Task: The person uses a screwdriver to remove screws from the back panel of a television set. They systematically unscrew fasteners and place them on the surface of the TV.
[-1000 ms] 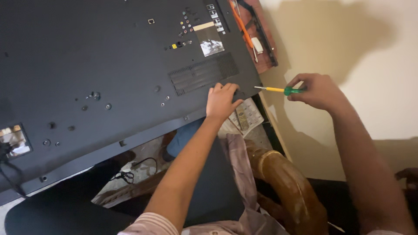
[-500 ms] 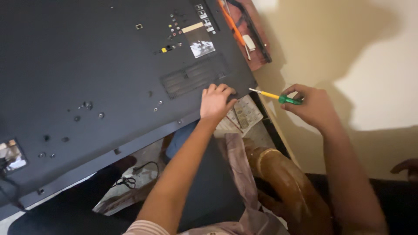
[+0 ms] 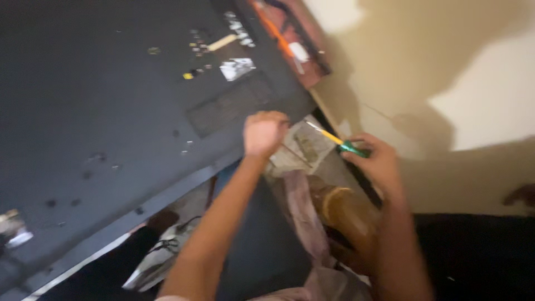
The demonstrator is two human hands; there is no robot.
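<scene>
Green-handled screwdriver (image 3: pixel 341 141) clamped in right hand (image 3: pixel 374 163) | left hand (image 3: pixel 264 132) seemingly fisted on panel (image 3: pixel 100 111)

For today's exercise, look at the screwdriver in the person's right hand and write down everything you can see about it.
The small screwdriver with a green handle and yellow shaft looks like plastic over a thin metal tip. It lies almost level, tilted slightly, its tip pointing up-left toward the corner of the large dark flat panel. The right hand grips the green handle; most of the handle is hidden by the fingers. The tip seems short of the panel, though blur makes this uncertain.
</scene>
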